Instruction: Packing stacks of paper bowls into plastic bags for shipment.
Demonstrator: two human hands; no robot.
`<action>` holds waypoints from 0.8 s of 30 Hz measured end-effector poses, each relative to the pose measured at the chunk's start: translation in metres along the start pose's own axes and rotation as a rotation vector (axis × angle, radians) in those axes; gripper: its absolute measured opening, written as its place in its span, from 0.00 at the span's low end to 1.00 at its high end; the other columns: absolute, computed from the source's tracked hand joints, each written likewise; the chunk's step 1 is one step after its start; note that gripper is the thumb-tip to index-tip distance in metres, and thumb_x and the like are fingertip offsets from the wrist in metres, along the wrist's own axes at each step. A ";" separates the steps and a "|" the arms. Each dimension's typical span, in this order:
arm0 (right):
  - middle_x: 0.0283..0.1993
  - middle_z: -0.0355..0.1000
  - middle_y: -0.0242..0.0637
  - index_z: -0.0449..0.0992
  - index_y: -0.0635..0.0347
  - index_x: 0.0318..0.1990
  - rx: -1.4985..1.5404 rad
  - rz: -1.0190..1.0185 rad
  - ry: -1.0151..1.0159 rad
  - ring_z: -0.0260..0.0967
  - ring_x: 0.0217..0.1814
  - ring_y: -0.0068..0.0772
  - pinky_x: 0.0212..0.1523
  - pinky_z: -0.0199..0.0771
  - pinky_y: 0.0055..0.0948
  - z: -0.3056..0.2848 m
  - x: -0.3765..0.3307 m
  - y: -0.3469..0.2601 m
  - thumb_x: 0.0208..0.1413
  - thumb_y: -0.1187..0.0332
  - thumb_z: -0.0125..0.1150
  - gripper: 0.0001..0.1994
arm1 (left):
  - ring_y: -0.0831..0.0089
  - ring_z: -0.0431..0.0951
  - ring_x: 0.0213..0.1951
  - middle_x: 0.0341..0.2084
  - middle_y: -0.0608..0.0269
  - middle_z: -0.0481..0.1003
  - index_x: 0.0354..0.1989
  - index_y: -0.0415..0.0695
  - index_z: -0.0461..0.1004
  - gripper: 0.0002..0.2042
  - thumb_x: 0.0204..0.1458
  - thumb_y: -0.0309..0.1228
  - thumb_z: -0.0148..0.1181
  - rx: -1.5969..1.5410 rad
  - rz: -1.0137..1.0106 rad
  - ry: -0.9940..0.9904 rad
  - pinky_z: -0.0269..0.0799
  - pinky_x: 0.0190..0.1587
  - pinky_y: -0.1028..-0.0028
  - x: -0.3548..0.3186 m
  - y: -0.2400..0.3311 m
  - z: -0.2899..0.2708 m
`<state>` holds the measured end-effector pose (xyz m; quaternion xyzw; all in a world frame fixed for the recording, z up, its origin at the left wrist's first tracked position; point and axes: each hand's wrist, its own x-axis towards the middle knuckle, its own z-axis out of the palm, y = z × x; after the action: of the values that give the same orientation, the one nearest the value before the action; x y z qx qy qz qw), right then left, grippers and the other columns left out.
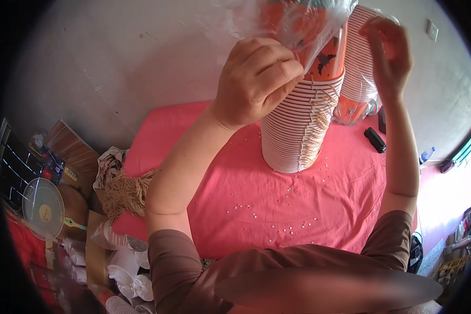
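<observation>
Clear plastic draped over the cup stack, its top cut off from my view

At the far left of my feed I get a fan and, below it, clear-wrapped white cups by a cardboard box; whether any sit inside the box, I cannot tell. A bundle of tan cord lies at the left edge of the pink cloth, partly behind the forearm. I see the left hand with its fingers folded, pinching the clear plastic, fingertips mostly hidden. Just right of it, the cup stack stands on the cloth: white-rimmed cups nested inside one another, string loops down the side, an orange wall with bat shapes uppermost. Plastic and the frame's edge keep me from seeing into the topmost cup. Small specks lie scattered in front. Behind, to the right, a second stack stands in clear plastic, orange at its base. The right hand is raised beside it, fingers bent and blurred; I cannot tell whether they pinch anything. A small black object lies below that hand, its kind unclear to me
</observation>
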<state>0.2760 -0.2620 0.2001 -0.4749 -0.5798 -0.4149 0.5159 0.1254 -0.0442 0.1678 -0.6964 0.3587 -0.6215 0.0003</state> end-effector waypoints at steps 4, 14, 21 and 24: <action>0.52 0.70 0.46 0.74 0.66 0.47 -0.447 -0.277 -0.147 0.69 0.55 0.42 0.55 0.68 0.35 0.014 -0.007 -0.008 0.49 0.79 0.64 0.15 | 0.63 0.75 0.35 0.30 0.64 0.75 0.34 0.46 0.75 0.09 0.44 0.25 0.67 -0.047 0.051 0.003 0.69 0.40 0.65 0.006 0.003 0.013; 0.38 0.65 0.34 0.69 0.60 0.43 -0.467 -0.150 0.137 0.63 0.40 0.29 0.42 0.66 0.27 0.031 0.037 0.018 0.58 0.77 0.54 0.07 | 0.69 0.75 0.38 0.32 0.68 0.76 0.41 0.48 0.77 0.11 0.48 0.31 0.64 -0.097 0.034 -0.120 0.66 0.46 0.66 0.020 0.026 0.052; 0.41 0.76 0.44 0.72 0.53 0.49 -0.748 0.055 -0.097 0.73 0.44 0.51 0.46 0.72 0.41 -0.002 0.011 0.080 0.51 0.71 0.62 0.17 | 0.67 0.74 0.36 0.33 0.67 0.74 0.43 0.46 0.76 0.14 0.45 0.25 0.63 0.118 0.007 -0.101 0.68 0.44 0.66 0.019 0.015 0.037; 0.35 0.73 0.33 0.69 0.55 0.42 -0.824 -0.161 -0.251 0.73 0.39 0.41 0.40 0.68 0.38 0.005 -0.022 0.072 0.41 0.73 0.63 0.17 | 0.66 0.74 0.36 0.32 0.66 0.73 0.42 0.45 0.76 0.14 0.44 0.23 0.63 0.104 0.012 -0.092 0.69 0.41 0.67 0.007 0.010 0.029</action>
<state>0.3456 -0.2448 0.1772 -0.6412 -0.4590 -0.5895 0.1751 0.1457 -0.0679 0.1629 -0.7210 0.3297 -0.6068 0.0569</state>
